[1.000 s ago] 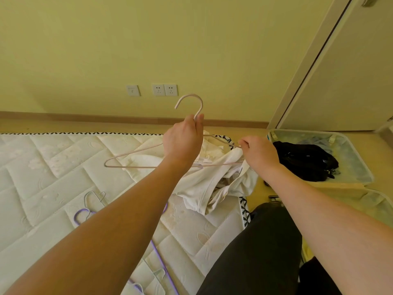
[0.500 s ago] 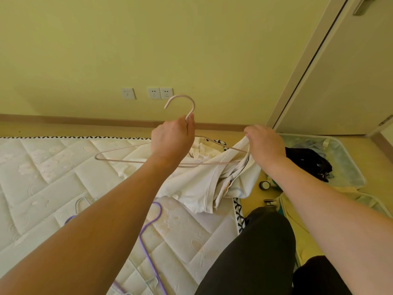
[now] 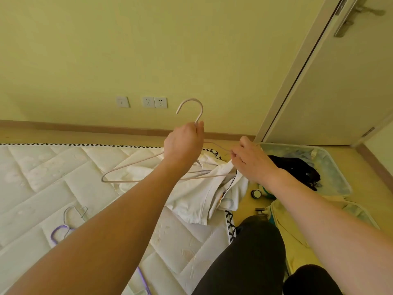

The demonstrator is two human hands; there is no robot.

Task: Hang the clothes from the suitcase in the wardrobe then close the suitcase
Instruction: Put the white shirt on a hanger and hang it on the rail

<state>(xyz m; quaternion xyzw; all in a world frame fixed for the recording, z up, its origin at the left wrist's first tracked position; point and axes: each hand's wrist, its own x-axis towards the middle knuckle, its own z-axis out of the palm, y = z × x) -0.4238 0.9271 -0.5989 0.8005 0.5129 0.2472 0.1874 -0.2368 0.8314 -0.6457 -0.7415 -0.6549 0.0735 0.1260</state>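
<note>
Gripping the hanger (image 3: 148,167) neck, left hand (image 3: 184,143); right hand (image 3: 251,161) pinches white shirt (image 3: 202,194).

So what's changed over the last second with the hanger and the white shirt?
The right hand has drawn the white shirt up toward the hanger's right end. The left hand still grips the pink hanger below its hook. The shirt's bulk still lies on the mattress, with dark clothes in the open suitcase.
</note>
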